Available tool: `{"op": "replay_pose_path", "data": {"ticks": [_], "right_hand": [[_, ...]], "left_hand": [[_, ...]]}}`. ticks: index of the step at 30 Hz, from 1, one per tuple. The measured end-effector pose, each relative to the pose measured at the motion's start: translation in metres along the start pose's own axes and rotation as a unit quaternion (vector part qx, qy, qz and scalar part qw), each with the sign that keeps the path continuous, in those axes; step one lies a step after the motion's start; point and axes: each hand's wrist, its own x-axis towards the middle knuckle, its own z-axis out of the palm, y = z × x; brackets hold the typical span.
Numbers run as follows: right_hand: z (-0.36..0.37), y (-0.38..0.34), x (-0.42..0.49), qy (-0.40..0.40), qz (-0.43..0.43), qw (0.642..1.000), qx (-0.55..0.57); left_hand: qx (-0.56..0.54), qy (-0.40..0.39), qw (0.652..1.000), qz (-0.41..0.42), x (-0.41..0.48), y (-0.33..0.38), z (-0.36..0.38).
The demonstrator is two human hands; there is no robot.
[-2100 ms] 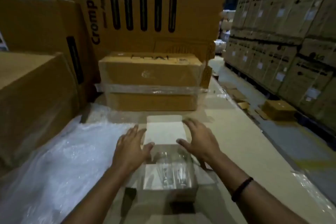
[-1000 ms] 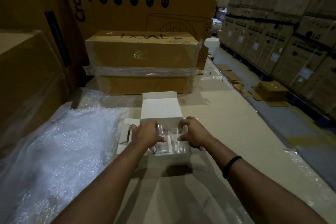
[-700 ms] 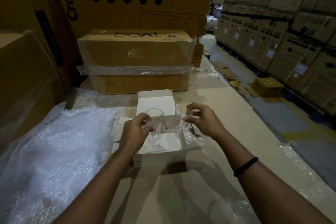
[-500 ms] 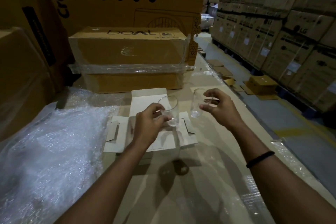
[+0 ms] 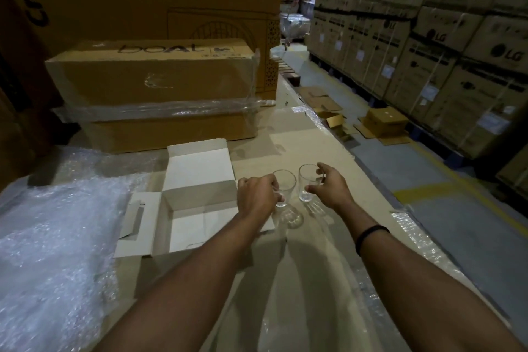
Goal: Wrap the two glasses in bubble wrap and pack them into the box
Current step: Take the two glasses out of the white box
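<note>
Right of the white box (image 5: 197, 200), the left grip (image 5: 258, 197) hides the near side of the left glass (image 5: 287, 188). Whether the right glass (image 5: 308, 183) touches the bench (image 5: 300, 146) cannot be told. Bubble wrap (image 5: 57, 237) left of the box runs out of view.

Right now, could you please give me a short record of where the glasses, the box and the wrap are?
box: open, empty
left glass: upright, right of box, gripped by left hand
right glass: upright, beside left glass, gripped by right hand
bubble wrap: spread left of box, on neither glass
glasses set down or lifted: cannot tell
</note>
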Motion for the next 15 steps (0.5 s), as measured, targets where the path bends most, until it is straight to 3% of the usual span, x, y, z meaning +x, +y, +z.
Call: {"op": "replay_pose_path", "data": {"ticks": [6,9,11,13,15], "right_hand": [[0.001,0.006,0.004,-0.022,-0.002,1.0,0.0],[-0.01,-0.006,-0.001,-0.028,-0.013,0.998,-0.055],[-0.018,-0.024,-0.017,0.058,-0.083,0.993,-0.067],[-0.014,-0.049,-0.047,0.127,-0.206,0.97,-0.035],[0.008,-0.071,-0.085,0.057,-0.28,0.957,-0.048]], "left_hand": [[0.022,-0.033,0.999,0.004,0.005,-0.008,0.005],[-0.068,-0.065,0.996,0.002,0.002,-0.013,-0.011],[-0.123,-0.037,0.992,0.006,-0.004,-0.026,-0.032],[-0.134,0.027,0.991,0.005,-0.02,-0.053,-0.059],[-0.077,0.083,0.994,0.001,-0.049,-0.09,-0.084]]}}
